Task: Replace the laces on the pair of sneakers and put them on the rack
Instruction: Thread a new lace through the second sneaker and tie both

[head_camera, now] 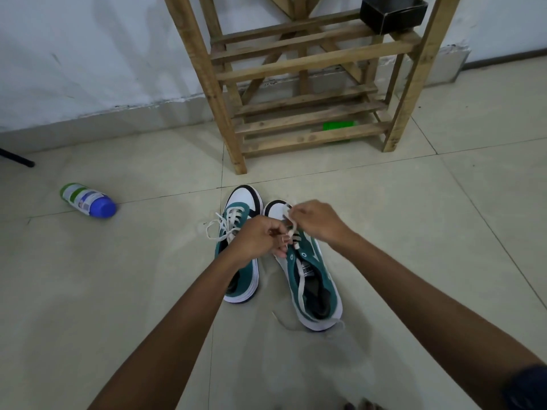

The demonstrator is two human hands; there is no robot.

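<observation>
Both hands over the right-side teal suede sneaker (313, 279) on glossy floor tiles: left hand (257, 238) and right hand (318, 221) each pinch the flat white lace (291, 229). Slatted wooden rack (302, 69) stands beyond.

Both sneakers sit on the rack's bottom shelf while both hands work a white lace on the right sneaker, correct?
Not quite: the head view shows both sneakers on the floor in front of the rack. Left hand and right hand do work the white lace.
</observation>
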